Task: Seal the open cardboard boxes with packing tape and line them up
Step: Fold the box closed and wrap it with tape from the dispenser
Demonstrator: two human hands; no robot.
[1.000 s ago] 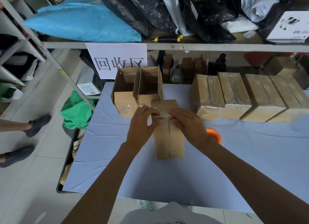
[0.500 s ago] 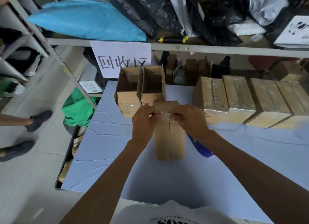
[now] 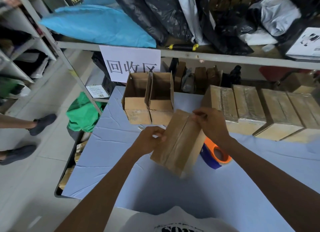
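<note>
A taped cardboard box (image 3: 180, 143) is tilted in the middle of the blue table (image 3: 121, 153), its seam running away from me. My left hand (image 3: 150, 139) grips its left edge. My right hand (image 3: 211, 124) holds its far right corner with curled fingers. Right behind the box lies an orange and blue tape dispenser (image 3: 216, 153), partly hidden by my right forearm. Two open boxes (image 3: 149, 100) stand side by side at the back. A row of several sealed boxes (image 3: 259, 110) lines the back right.
A shelf (image 3: 190, 54) with black and blue bags runs above the table, with a white paper sign (image 3: 131, 63) hanging from it. A green bag (image 3: 81, 115) sits on the floor at the left, near a person's feet (image 3: 39, 124).
The box has been turned and tilted to the right. My hands left the middle of its top and took its edges. The tape dispenser has come into fuller view.
</note>
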